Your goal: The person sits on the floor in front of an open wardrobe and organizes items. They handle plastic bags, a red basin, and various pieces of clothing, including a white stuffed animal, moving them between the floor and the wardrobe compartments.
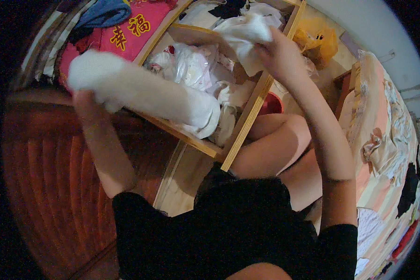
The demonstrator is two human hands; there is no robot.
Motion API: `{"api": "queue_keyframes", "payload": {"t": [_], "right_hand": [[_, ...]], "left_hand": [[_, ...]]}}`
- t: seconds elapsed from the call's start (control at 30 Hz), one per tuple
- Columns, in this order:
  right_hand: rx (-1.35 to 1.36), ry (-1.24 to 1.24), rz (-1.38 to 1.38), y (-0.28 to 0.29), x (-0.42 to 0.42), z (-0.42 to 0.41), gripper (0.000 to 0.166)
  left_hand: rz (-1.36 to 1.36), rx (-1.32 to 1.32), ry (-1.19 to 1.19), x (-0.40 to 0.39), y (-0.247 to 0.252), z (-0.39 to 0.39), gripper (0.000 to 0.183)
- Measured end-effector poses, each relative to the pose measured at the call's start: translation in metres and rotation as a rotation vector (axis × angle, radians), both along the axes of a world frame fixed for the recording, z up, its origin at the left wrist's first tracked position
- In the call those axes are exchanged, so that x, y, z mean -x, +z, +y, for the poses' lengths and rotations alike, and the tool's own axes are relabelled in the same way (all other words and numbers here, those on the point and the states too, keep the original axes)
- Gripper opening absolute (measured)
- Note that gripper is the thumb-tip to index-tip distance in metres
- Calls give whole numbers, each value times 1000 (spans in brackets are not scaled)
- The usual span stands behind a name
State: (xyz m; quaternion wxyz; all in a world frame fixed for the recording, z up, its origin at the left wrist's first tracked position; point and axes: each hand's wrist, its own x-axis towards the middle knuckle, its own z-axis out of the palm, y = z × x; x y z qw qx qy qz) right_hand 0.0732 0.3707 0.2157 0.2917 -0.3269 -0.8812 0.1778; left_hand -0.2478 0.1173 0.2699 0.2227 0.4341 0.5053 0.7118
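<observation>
Above the wooden drawer, my left hand grips one end of a long white cloth item, which looks rolled or folded and slants down over the drawer's front compartment. My right hand pinches a thin white cloth over the divider between two compartments. Below it lie clear plastic bags with whitish contents and crumpled cream cloth. Dark and white items fill the far compartment. My left fingers are partly hidden behind the white item.
Pink fabric with yellow characters and a blue cloth lie at upper left. An orange plastic bag and a red container are right of the drawer. A bed with striped bedding stands at right, a reddish wooden panel at left.
</observation>
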Motion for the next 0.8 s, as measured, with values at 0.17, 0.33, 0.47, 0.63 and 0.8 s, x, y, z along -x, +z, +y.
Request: {"api": "queue_keyframes", "payload": {"t": [0.17, 0.33, 0.47, 0.63, 0.8], "right_hand": [[-620, -47, -545, -67, 52, -31, 62], [376, 1094, -588, -72, 47, -109, 87], [633, 825, -362, -95, 56, -142, 52], [412, 449, 299, -54, 71, -119, 26], [629, 114, 762, 73, 19, -33, 50]], "left_hand": [[-137, -285, -407, -20, 20, -51, 53], [210, -128, 382, -45, 56, -46, 37], [-490, -286, -378, -30, 62, 8, 44], [-406, -540, -824, -56, 122, 11, 49], [-45, -571, 286, -97, 192, 24, 50]]}}
